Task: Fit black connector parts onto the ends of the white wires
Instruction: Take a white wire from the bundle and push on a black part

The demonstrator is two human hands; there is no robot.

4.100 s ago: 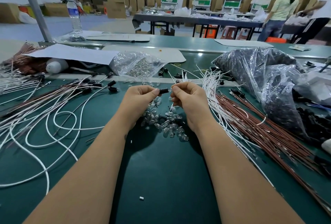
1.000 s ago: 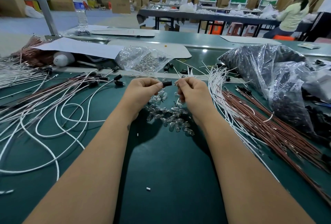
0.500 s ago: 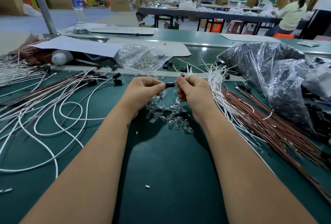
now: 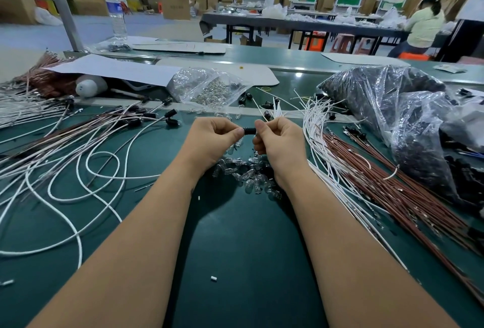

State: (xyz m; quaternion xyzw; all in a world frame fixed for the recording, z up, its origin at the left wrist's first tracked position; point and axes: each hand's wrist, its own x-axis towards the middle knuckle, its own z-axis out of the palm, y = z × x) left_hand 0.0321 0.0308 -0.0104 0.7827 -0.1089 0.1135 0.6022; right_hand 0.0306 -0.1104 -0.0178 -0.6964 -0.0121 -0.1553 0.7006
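mid-batch. both hands pinch one black connector (image 4: pixel 249 131) over the tabletop centre: left hand (image 4: pixel 213 137), right hand (image 4: pixel 279 138). finished wires (image 4: pixel 110 128) left, bare white wires (image 4: pixel 318 128) right remain.

black connector part (image 4: pixel 249 131): small dark cylinder, lying level, pinched between the fingertips of the left hand (image 4: pixel 212 139) and right hand (image 4: pixel 279 141), above the table's middle.
white wires (image 4: pixel 318 128): thin loose bundle fanned along the green table (image 4: pixel 235 236) towards its right side, bare ends pointing to the far edge.
fitted wires (image 4: pixel 110 144): white loops with black ends, left side.
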